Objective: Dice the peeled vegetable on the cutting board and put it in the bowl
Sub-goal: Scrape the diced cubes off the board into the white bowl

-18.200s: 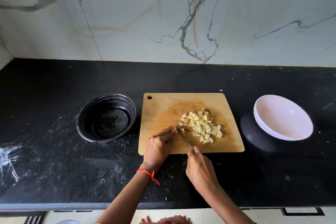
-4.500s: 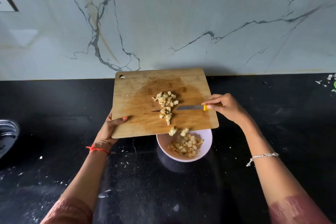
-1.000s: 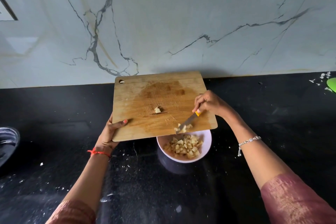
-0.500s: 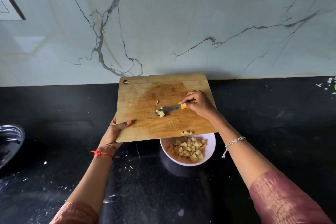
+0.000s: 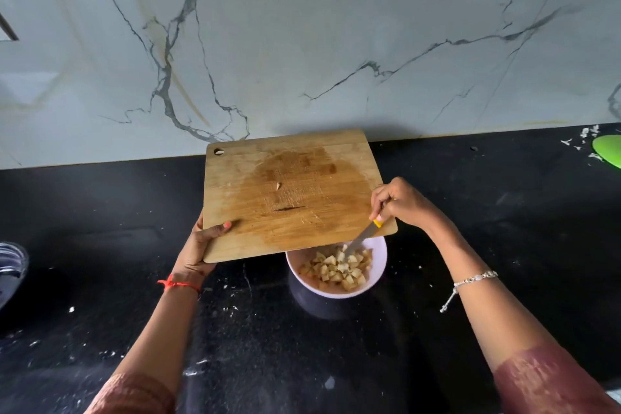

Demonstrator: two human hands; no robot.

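**One scrap on the board, a tilted board over the bowl**

Nearly all the diced pieces (image 5: pixel 337 267) lie heaped in the bowl (image 5: pixel 379 274), which stands on the counter (image 5: pixel 336 363) about midway along it, between its front edge and the wall. One stray piece (image 5: pixel 277 185) clings to the upper middle of the cutting board (image 5: pixel 292 212), well apart from the rest.

The left hand (image 5: pixel 198 249) grips the board's near left corner, thumb on top and fingers beneath, holding it sloped with its near edge over the bowl's far rim. The right hand (image 5: pixel 403 203) is curled round the knife (image 5: pixel 360 240) by its yellow handle, and the blade tip dips among the pieces.

The likely slip: a one-corner hold is weak, so the board could twist or drop onto the rim and tip the bowl. If the scrap is swept off at an angle, it may miss and land on the counter. A blade jabbed into the heap could flick pieces over the rim. The knife's return also passes near the left thumb.
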